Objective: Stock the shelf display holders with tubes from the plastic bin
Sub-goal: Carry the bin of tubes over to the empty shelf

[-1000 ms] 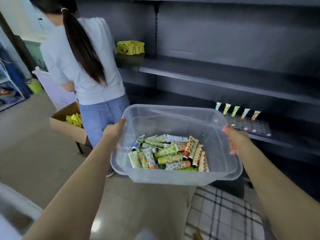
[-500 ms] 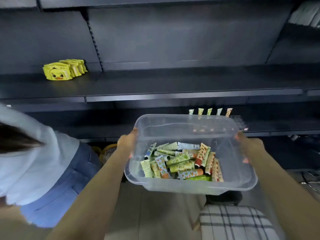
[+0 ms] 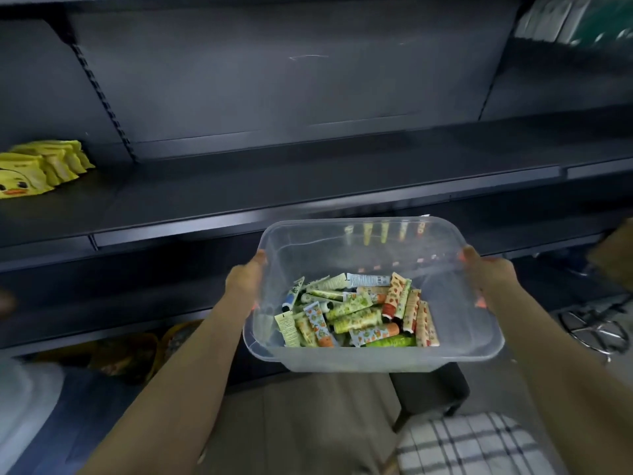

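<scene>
I hold a clear plastic bin (image 3: 445,358) in the air in front of dark shelving. My left hand (image 3: 245,281) grips its left rim and my right hand (image 3: 488,272) grips its right rim. Several small printed tubes (image 3: 356,313) lie in a loose heap on the bin's floor. Through the bin's far wall I see several tubes standing upright in a display holder (image 3: 383,233) on a lower shelf behind it.
A row of yellow duck packets (image 3: 37,169) lies on the middle shelf (image 3: 308,186) at the left. Another person's white top and jeans (image 3: 30,406) show at the lower left. A checked cushion (image 3: 472,443) sits below the bin, a wire rack (image 3: 596,329) at the right.
My view has swung right and closer to the shelves. The other person has slid to the lower left edge. The bin stays in both hands and now covers the display holder.
</scene>
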Demonstrator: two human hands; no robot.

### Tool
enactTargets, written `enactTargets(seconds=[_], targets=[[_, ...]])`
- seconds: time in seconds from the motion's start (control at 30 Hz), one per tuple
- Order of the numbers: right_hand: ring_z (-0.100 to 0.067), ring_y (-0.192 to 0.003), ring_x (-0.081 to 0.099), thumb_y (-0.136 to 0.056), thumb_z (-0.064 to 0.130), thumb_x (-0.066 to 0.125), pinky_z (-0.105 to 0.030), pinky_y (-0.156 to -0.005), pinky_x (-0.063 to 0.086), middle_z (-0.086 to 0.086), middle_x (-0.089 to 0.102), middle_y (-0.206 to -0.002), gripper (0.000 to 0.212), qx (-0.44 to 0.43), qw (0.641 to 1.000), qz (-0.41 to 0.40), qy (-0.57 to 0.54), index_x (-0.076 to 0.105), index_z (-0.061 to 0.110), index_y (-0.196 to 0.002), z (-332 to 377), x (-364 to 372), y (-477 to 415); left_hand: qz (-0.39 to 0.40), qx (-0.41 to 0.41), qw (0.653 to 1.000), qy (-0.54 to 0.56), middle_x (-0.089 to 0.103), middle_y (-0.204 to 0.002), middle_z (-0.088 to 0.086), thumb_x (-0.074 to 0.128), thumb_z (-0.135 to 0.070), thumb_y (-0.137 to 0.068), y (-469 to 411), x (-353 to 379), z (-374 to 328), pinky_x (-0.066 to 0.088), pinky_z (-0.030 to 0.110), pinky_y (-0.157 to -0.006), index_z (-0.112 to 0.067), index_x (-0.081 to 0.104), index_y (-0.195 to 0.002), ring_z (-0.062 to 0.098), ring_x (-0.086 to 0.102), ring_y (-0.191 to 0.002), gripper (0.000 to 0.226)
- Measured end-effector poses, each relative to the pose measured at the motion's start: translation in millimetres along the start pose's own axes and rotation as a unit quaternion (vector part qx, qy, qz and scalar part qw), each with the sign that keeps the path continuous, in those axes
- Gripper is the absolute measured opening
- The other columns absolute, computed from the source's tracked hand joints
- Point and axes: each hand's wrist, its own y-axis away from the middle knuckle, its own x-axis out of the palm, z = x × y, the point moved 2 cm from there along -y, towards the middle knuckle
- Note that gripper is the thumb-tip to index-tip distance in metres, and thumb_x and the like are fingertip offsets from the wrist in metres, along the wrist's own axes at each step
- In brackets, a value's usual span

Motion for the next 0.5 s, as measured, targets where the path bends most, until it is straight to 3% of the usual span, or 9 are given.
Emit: enactTargets(seconds=[0.07, 0.17, 0.3, 0.4, 0.5], targets=[[-0.026, -0.075, 0.05, -0.091, 0.044, 0.053, -0.033, -0.07, 0.039, -0.013, 0.053, -0.081, 0.04, 0.001, 1.0, 0.001, 0.007, 0.054, 0.005, -0.085, 2.9, 2.1, -13.2, 0.013, -0.006, 1.0, 0.006, 0.063, -0.108, 0.008, 0.062, -0.062, -0.071, -11.9, 11.4, -3.1, 0.049, 0.043, -0.093, -0.009, 0.063, -0.111, 0.028, 0.062, -0.096, 0.066], [-0.028, -0.08, 0.051, -0.091, 0.046, 0.053, -0.035, -0.073, 0.043, -0.015, 0.054, -0.09, 0.048, 0.006, 1.0, 0.003, 0.02, 0.057, -0.001, -0.1, 7.2, 7.4, -35.6, 0.016, -0.016, 1.0, 0.01, 0.066, -0.108, 0.009, 0.062, -0.068, -0.058, -39.9, 26.4, 1.7, 0.05, 0.046, -0.093, -0.011, 0.064, -0.111, 0.03, 0.064, -0.095, 0.077], [-0.036, -0.1, 0.06, -0.091, 0.043, 0.056, -0.042, -0.087, 0.047, -0.023, 0.06, -0.106, 0.047, 0.015, 1.0, 0.007, 0.018, 0.052, -0.002, -0.105, 21.4, 21.8, -56.1, 0.005, -0.031, 1.0, 0.002, 0.062, -0.116, 0.011, 0.059, -0.067, -0.065, -55.1, 38.2, -0.7, 0.048, 0.047, -0.095, -0.011, 0.06, -0.12, 0.033, 0.061, -0.101, 0.078], [-0.038, -0.113, 0.056, -0.091, 0.04, 0.056, -0.04, -0.086, 0.045, -0.023, 0.058, -0.119, 0.043, 0.024, 1.0, 0.0, 0.013, 0.05, 0.001, -0.108, 31.6, 32.7, -64.3, 0.008, -0.05, 0.999, 0.013, 0.061, -0.116, 0.01, 0.06, -0.06, -0.069, -60.0, 42.4, -10.6, 0.048, 0.046, -0.094, -0.01, 0.059, -0.12, 0.031, 0.06, -0.098, 0.072], [-0.04, -0.112, 0.056, -0.091, 0.043, 0.056, -0.044, -0.091, 0.047, -0.025, 0.058, -0.12, 0.053, 0.024, 0.999, -0.008, 0.033, 0.052, -0.003, -0.116, 33.4, 39.7, -71.0, 0.024, -0.06, 0.998, 0.01, 0.059, -0.102, 0.006, 0.056, -0.051, -0.085, -64.4, 47.8, -9.6, 0.049, 0.037, -0.075, -0.011, 0.059, -0.118, 0.024, 0.057, -0.08, 0.052]])
